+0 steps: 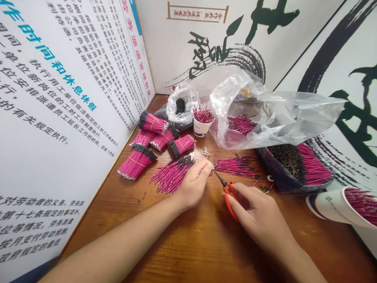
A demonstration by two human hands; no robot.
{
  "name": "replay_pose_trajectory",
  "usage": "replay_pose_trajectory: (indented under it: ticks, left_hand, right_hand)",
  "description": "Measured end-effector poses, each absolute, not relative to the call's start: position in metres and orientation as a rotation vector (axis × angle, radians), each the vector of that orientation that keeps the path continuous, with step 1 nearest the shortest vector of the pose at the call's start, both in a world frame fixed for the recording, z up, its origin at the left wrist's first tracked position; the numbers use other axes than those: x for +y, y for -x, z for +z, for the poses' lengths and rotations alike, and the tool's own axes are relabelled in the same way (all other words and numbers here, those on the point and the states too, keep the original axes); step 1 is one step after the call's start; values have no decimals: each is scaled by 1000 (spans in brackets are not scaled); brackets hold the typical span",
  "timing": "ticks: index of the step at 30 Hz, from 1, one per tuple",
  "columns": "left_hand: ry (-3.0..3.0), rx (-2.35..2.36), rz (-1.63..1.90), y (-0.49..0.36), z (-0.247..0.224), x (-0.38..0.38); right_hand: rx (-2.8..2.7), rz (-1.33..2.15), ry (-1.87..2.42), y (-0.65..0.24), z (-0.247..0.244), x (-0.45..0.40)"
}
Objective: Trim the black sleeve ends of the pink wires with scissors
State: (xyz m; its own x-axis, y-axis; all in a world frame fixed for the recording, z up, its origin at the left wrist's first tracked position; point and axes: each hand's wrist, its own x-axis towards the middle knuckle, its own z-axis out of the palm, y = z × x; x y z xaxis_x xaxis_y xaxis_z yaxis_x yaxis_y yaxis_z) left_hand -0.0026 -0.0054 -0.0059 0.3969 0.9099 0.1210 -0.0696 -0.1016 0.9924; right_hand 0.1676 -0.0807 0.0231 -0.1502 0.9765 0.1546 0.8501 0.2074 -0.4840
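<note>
My left hand (193,184) grips a loose bundle of pink wires with black ends (172,175), which fans out over the wooden table (182,220). My right hand (253,208) is closed around a pair of orange-handled scissors (228,194). The thin blades point up and left, their tips close to my left fingertips. A second loose bunch of pink wires (235,167) lies just beyond the scissors. Small cut scraps lie near my right hand, and a little metal ring (205,151) sits above my left hand.
Several banded pink wire bundles (149,137) lie at the left. Behind them stand a white paper cup of wires (203,124) and a clear plastic bag (265,106). A dark bag of wires (291,169) sits at the right, beside a tipped cup (338,206). Printed boards wall the table.
</note>
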Motion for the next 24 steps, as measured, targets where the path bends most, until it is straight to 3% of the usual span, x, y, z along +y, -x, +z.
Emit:
replay_pose_trajectory:
  ticks: [24]
  left_hand:
    - [-1342, 815, 981, 3, -4, -6]
  right_hand:
    - [-2034, 436, 1748, -166, 25, -82]
